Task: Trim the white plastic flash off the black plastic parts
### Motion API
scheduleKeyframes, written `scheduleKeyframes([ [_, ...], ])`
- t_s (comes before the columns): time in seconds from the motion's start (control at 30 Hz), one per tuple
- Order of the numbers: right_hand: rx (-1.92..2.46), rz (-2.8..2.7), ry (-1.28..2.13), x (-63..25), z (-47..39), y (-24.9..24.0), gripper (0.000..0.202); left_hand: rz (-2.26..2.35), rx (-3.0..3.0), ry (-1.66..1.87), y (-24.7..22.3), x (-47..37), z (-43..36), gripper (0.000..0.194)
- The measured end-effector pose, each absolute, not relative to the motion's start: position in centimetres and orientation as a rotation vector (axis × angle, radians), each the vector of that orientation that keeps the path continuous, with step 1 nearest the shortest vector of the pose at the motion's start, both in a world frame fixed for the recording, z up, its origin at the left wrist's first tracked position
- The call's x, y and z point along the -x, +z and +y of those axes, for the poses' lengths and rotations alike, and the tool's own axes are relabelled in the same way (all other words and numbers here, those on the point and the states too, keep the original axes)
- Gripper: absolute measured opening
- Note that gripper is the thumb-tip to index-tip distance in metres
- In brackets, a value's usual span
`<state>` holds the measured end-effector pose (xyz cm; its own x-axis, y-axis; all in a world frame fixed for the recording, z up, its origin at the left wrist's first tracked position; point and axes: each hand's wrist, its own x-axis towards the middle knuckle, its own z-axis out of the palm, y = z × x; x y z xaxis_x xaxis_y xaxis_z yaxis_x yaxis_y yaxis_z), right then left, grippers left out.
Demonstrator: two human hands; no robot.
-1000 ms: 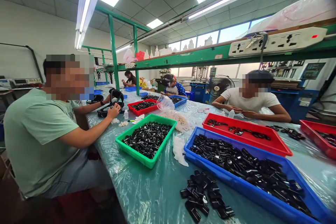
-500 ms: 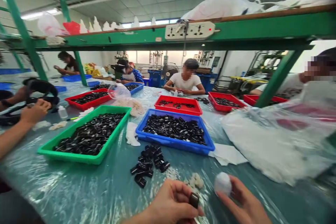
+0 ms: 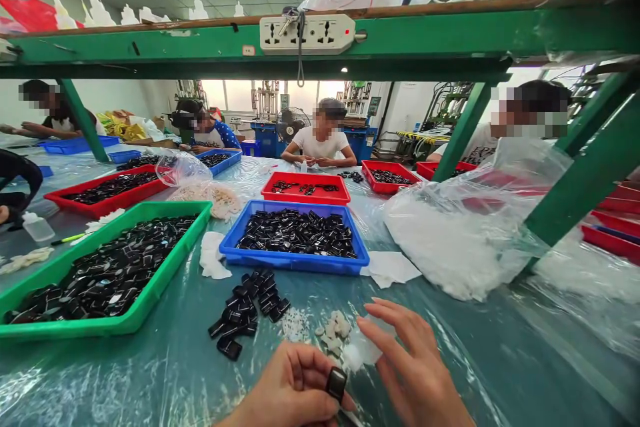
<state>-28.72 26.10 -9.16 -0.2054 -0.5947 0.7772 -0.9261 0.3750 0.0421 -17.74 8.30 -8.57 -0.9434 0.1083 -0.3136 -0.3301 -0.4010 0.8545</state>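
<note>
My left hand (image 3: 295, 387) is closed, pinching a small glossy black plastic piece (image 3: 337, 383) between thumb and fingers. A thin whitish tip shows below that hand; what it belongs to is hidden. Close by on the right, my right hand (image 3: 413, 363) is open with its fingers spread. Beside its fingertips is a blurred, translucent white object (image 3: 364, 348); whether the fingers touch it I cannot tell. Crumpled off-white scraps (image 3: 336, 330) and white crumbs (image 3: 295, 325) lie just beyond my hands. Loose black pieces (image 3: 245, 310) form a pile to their left.
A blue tray (image 3: 295, 261) and a green tray (image 3: 75, 328) hold many black pieces. Behind stands a red tray (image 3: 305, 197). A large clear plastic bag (image 3: 450, 247) lies right. A green shelf beam (image 3: 200, 47) with a power strip (image 3: 307, 35) crosses overhead. Several people sit around the table.
The view has turned left to right, shifting the trays leftward. My right hand, which held a rounded white object, has opened its fingers. My left hand keeps the black piece.
</note>
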Motion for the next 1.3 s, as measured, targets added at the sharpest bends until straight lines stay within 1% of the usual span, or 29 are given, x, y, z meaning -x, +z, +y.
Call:
scheduleKeyframes([
  [0.23, -1.306, -1.863, 0.546, 28.1, 26.0, -8.8, 0.041, 1.544, 0.272, 2.365, -9.0, 17.7, 8.3, 0.038],
  [0.4, -1.386, -1.847, 0.485, 28.0, 26.3, -8.9, 0.043, 1.523, 0.215, 2.361, -9.3, 17.7, 8.2, 0.032],
  [0.7, -1.399, -1.82, 0.471, 28.0, 26.6, -8.5, 0.035, 1.469, 0.069, 2.371, -8.8, 17.7, 8.0, 0.024],
  [0.93, -1.417, -1.814, 0.522, 27.9, 26.8, -8.6, 0.038, 1.48, 0.071, 2.349, -8.9, 17.6, 7.9, 0.024],
  [1.1, -1.384, -1.793, 0.667, 27.9, 26.8, -8.9, 0.031, 1.441, 0.052, 2.363, -9.4, 17.7, 7.8, 0.027],
  [1.3, -1.4, -1.775, 0.603, 27.8, 26.9, -8.7, 0.029, 1.437, 0.035, 2.364, -9.6, 17.7, 7.8, 0.025],
])
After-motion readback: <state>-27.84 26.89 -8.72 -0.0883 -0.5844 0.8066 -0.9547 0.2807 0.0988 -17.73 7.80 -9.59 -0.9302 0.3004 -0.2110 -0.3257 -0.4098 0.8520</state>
